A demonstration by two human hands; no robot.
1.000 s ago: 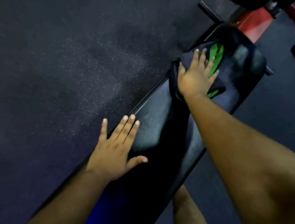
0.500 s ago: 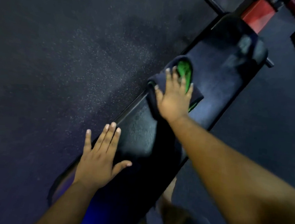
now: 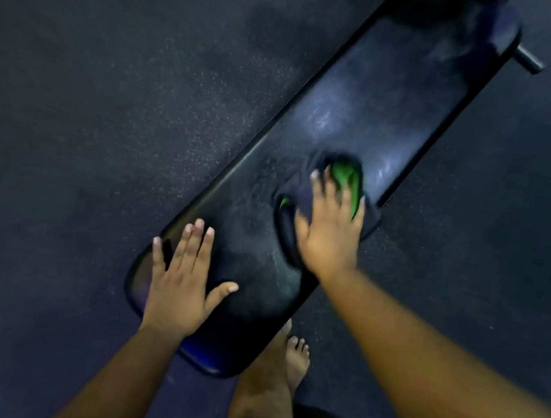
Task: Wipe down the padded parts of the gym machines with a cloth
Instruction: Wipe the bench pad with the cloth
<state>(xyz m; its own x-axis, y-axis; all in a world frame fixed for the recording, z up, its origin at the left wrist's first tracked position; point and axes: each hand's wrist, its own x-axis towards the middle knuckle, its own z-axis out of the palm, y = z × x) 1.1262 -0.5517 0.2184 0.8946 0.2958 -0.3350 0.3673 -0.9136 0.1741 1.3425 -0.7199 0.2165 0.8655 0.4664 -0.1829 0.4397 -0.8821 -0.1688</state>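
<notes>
The right hand (image 3: 330, 226) lies flat, fingers spread, pressing a dark cloth with green patches (image 3: 345, 178) onto the middle of the black padded gym bench (image 3: 373, 117) — palm pressure, not a grip, keeps the bunched cloth in contact with the vinyl. The left hand (image 3: 179, 280) is open too, planted near the pad's close end, likely to brace the body. Pale streaks mark the pad beyond the cloth. A bare foot (image 3: 297, 359) stands on the speckled rubber floor (image 3: 111, 97) beside the bench.

A long black padded bench (image 3: 367, 117) runs diagonally over the speckled dark rubber floor (image 3: 111, 97). On its near end rests the left hand (image 3: 179, 287); further along, the right hand (image 3: 330, 233) lies on a crumpled dark-and-green cloth (image 3: 346, 174). A bare foot (image 3: 295, 359) stands beside the near end.
</notes>
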